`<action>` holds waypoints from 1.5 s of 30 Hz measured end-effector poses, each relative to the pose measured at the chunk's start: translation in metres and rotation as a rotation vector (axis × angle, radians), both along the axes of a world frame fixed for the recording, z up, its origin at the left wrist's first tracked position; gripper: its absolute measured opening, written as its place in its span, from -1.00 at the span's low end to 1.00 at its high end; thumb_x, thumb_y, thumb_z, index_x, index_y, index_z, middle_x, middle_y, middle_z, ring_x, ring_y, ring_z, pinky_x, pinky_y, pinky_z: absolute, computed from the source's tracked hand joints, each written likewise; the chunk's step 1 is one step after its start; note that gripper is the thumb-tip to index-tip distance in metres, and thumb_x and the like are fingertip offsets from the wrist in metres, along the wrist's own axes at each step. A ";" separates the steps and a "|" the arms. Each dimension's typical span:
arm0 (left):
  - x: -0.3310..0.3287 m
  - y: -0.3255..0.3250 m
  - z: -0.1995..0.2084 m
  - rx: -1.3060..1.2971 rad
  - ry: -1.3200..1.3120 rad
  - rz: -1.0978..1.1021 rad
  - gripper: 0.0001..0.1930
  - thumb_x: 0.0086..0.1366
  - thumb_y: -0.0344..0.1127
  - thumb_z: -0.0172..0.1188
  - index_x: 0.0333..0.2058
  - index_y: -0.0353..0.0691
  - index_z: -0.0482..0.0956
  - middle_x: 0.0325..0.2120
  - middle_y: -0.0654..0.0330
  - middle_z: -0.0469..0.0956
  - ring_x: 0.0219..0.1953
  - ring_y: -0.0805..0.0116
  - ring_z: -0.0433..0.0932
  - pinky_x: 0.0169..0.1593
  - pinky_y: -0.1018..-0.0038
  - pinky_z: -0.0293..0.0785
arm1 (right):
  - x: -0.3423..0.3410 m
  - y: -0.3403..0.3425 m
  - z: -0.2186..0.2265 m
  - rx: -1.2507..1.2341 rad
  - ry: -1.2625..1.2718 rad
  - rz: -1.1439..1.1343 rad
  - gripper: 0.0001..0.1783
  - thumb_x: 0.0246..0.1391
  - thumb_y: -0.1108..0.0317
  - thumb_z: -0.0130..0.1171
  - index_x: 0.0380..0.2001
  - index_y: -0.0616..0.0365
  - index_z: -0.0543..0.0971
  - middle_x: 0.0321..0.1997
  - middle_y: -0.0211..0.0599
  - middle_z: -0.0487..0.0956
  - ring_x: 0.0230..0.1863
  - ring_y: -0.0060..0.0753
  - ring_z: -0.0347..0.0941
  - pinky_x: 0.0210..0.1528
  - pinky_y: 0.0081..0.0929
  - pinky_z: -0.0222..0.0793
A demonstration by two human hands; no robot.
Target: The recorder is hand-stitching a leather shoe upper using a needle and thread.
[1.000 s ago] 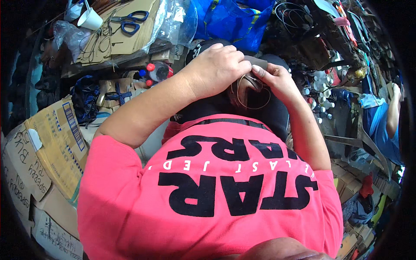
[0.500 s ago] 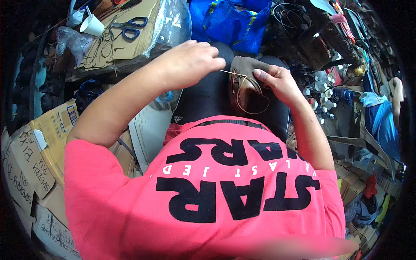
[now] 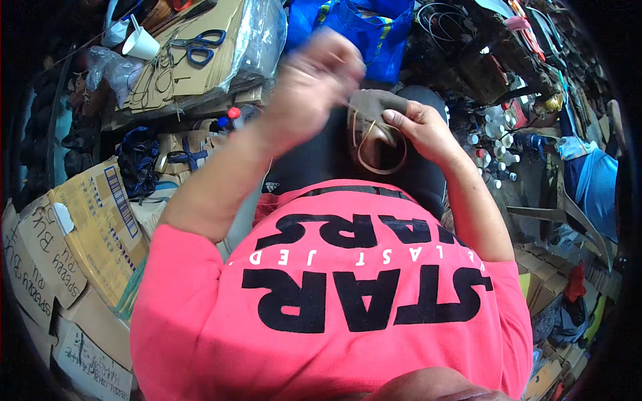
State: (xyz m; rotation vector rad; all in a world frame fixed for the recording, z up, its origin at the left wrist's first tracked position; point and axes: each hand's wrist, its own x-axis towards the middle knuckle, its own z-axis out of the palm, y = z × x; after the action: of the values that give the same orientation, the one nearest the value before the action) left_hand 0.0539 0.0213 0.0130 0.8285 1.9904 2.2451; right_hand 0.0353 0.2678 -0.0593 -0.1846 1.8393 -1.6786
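A brown shoe [image 3: 363,101] rests upon my dark-trousered lap, its opening facing me. My right hand [image 3: 422,128] is closed on the shoe's right side, thumb on top and fingers out of sight underneath. A pale, thin shoelace [image 3: 362,159] runs along the shoe's edge and hangs in a wide loop over its opening. Up and to the left of the shoe, my left hand [image 3: 324,77] is smeared by motion. Its fingers look bent, but whether they hold the lace's end cannot be made out.
Scissors [image 3: 198,48] and loose cords lie on a cardboard stack [image 3: 194,77] at far left, near a white cup [image 3: 140,44]. Beyond my knees is a blue bag [image 3: 394,50]. Small bottles [image 3: 498,127] crowd the right; a flattened carton [image 3: 93,230] lies left.
My left hand has swung up and away from me, its forearm moving right. The lace loop now hangs wider, and the shoe has shifted slightly left. My right hand keeps its hold.
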 end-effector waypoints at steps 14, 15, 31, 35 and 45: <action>0.035 -0.093 -0.024 -0.364 -0.270 0.389 -0.76 0.30 -0.28 0.19 -0.11 -0.22 0.58 -0.09 0.23 0.56 -0.03 0.43 0.51 0.05 0.49 0.41 | 0.003 0.067 0.037 0.646 0.765 0.275 -0.73 0.02 0.24 0.31 -0.34 0.24 0.62 -0.38 -0.24 0.54 -0.27 -0.30 0.51 -0.16 -0.46 0.40; 0.031 -0.064 -0.038 -0.276 -0.348 0.272 -0.74 0.32 -0.27 0.17 -0.07 -0.22 0.54 -0.10 0.19 0.55 -0.03 0.40 0.52 0.02 0.49 0.46 | 0.001 0.077 0.034 0.734 0.834 0.136 -0.76 -0.02 0.26 0.33 -0.37 0.23 0.63 -0.38 -0.22 0.54 -0.27 -0.23 0.51 -0.19 -0.43 0.41; 0.001 0.062 -0.095 0.676 -1.154 -0.296 -0.61 0.30 -0.11 0.10 -0.01 -0.22 0.47 -0.19 0.13 0.59 -0.13 0.27 0.57 0.00 0.29 0.50 | -0.032 0.252 0.056 -0.772 0.169 -0.949 -0.76 0.28 0.43 -0.02 -0.04 0.23 0.49 -0.22 -0.21 0.57 -0.25 -0.40 0.47 -0.06 -0.36 0.43; 0.017 0.051 -0.092 0.716 -1.110 -0.246 -0.58 0.31 -0.09 0.11 0.05 -0.18 0.45 -0.10 0.13 0.57 -0.03 0.25 0.54 0.13 0.25 0.40 | -0.020 0.195 0.051 -0.388 0.333 -0.775 -0.63 0.26 0.46 0.02 0.12 0.12 0.37 -0.26 -0.28 0.56 -0.36 -0.60 0.39 -0.26 -0.62 0.35; 0.022 0.044 -0.084 0.714 -1.139 -0.110 -0.61 0.37 -0.01 0.03 -0.02 -0.17 0.47 -0.17 0.16 0.58 -0.12 0.31 0.57 0.00 0.31 0.49 | -0.003 0.019 0.018 0.228 0.437 0.047 -0.87 0.06 0.54 0.22 -0.28 0.23 0.64 -0.29 -0.44 0.49 -0.19 -0.58 0.38 -0.11 -0.62 0.28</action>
State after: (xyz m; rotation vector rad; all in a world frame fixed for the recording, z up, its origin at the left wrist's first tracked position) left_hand 0.0763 0.0652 -0.0712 -0.3592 0.6371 2.4305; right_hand 0.0320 0.2872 -0.0414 -0.5272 2.3076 -1.4619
